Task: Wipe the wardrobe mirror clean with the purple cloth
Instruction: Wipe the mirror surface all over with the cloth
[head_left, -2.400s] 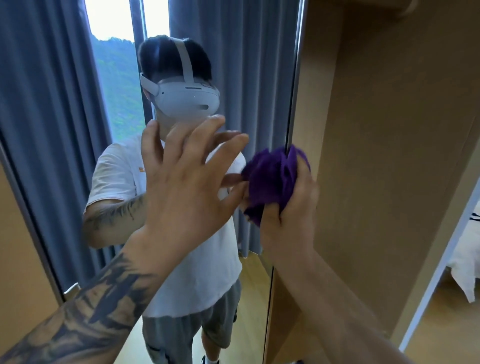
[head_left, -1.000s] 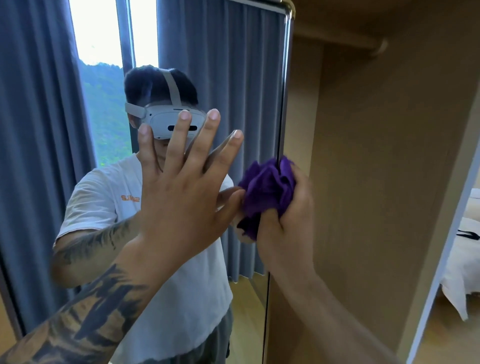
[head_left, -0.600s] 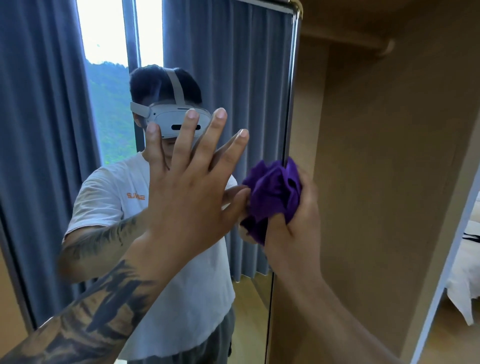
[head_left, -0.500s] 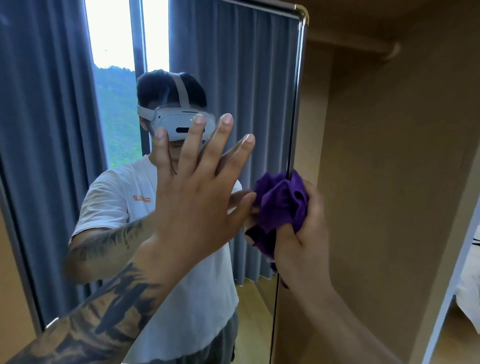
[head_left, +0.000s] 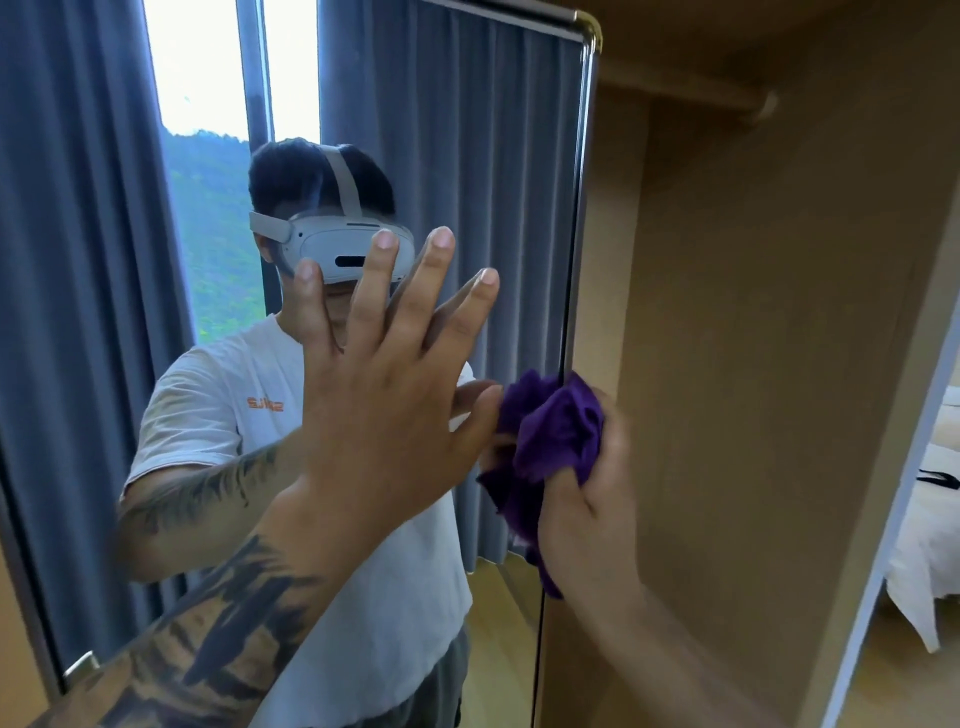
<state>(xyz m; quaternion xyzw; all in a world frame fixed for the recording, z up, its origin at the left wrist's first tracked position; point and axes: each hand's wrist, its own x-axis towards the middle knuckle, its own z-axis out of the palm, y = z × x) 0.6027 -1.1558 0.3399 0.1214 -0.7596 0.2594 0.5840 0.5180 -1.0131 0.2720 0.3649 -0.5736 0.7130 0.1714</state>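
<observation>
A tall wardrobe mirror (head_left: 467, 156) stands upright, its long axis running top to bottom, with a thin metal frame and a rounded brass-coloured top right corner. The purple cloth (head_left: 556, 441) is bunched into a crumpled wad at the mirror's right edge, about halfway down, with a loose tail hanging downward below the fist. The right hand (head_left: 587, 499) grasps the wad, fingers curled round it, holding it against the right edge of the glass; the hand is slightly blurred. The left hand (head_left: 395, 395) is released, fingers straight and spread, pointing up, palm facing the glass near the middle of the mirror; whether the palm touches the glass cannot be told. Its thumb reaches toward the cloth, just beside it. The left forearm (head_left: 208, 649) is tattooed and rises from the lower left corner.

The left hand blocks much of the reflection, which shows a person in a white T-shirt wearing a white headset, grey-blue curtains and a window with green hills. Right of the mirror is the wardrobe's tan wooden interior (head_left: 753, 364) with a rail end (head_left: 763, 106) near the top. At the far right edge, a bed with white bedding (head_left: 930, 545) shows through an opening
</observation>
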